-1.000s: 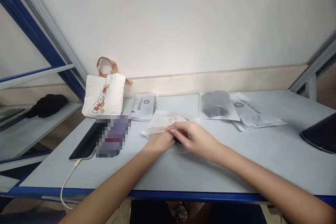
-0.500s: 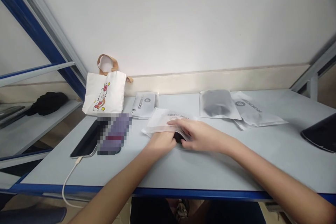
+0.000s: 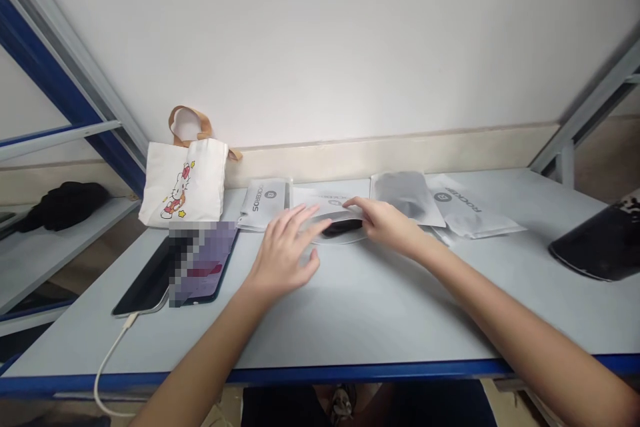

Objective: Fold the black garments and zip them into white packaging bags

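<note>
Four frosted white plastic pouches (image 3: 263, 203) lie right of one white canvas tote bag (image 3: 185, 180). In front of that tote: one dark flat phone (image 3: 145, 283), one white cable (image 3: 107, 363). Left of it, one black cloth bundle (image 3: 63, 203); far right, one glossy black object (image 3: 595, 250).

We see a grey, blue-edged table (image 3: 380, 307) bearing a tote bag (image 3: 185, 183) far left, a phone (image 3: 145, 283) near left, and white pouches (image 3: 265, 200) along the far side.

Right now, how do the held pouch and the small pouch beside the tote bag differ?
The held pouch is gripped by the right hand and shows a dark item at its edge; the small pouch lies untouched, showing bold lettering. The held pouch is wider than the small pouch. Both are frosted white, on the table.
</note>
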`<action>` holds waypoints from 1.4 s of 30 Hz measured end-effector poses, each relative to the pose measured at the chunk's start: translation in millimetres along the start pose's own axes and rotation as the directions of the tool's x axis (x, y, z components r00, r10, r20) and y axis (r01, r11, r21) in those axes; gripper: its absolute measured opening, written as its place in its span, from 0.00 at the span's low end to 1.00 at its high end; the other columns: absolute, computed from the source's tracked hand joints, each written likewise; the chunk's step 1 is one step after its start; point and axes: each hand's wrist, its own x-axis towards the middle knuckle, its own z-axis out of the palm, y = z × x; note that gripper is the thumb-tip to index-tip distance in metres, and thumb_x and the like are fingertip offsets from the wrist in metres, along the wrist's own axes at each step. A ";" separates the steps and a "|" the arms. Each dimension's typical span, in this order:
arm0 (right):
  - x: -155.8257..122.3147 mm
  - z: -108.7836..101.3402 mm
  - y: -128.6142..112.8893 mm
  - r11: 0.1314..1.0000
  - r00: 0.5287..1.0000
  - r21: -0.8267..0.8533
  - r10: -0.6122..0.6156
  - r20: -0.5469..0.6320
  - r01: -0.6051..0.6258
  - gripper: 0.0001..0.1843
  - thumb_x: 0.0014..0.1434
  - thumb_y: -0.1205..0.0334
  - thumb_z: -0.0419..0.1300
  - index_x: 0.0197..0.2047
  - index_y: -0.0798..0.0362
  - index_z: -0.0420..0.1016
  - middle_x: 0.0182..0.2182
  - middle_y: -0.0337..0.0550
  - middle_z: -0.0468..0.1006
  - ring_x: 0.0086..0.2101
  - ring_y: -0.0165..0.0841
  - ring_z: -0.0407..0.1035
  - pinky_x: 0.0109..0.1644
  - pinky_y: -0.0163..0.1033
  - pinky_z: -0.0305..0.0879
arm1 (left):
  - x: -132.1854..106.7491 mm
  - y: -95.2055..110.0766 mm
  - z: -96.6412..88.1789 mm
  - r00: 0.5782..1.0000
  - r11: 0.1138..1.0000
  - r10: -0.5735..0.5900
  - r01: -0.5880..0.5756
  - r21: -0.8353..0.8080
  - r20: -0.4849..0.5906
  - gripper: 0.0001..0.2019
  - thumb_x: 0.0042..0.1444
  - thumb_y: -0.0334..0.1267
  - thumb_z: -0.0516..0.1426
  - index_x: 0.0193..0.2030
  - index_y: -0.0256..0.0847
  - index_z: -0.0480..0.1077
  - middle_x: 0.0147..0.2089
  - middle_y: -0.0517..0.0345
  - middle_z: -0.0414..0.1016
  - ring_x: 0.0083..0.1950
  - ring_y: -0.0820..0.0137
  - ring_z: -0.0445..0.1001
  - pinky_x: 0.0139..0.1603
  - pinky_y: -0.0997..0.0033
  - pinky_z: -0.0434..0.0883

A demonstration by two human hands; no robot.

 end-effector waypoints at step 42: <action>-13.8 27.6 -51.3 0.948 0.923 -0.023 -0.316 -0.219 0.319 0.10 0.64 0.60 0.48 0.42 0.53 0.68 0.33 0.42 0.71 0.29 0.29 0.64 0.31 0.34 0.57 | 2.9 -6.3 7.3 0.989 0.987 -0.137 0.131 -0.096 -0.058 0.07 0.60 0.33 0.52 0.38 0.44 0.71 0.35 0.63 0.77 0.37 0.72 0.73 0.42 0.67 0.61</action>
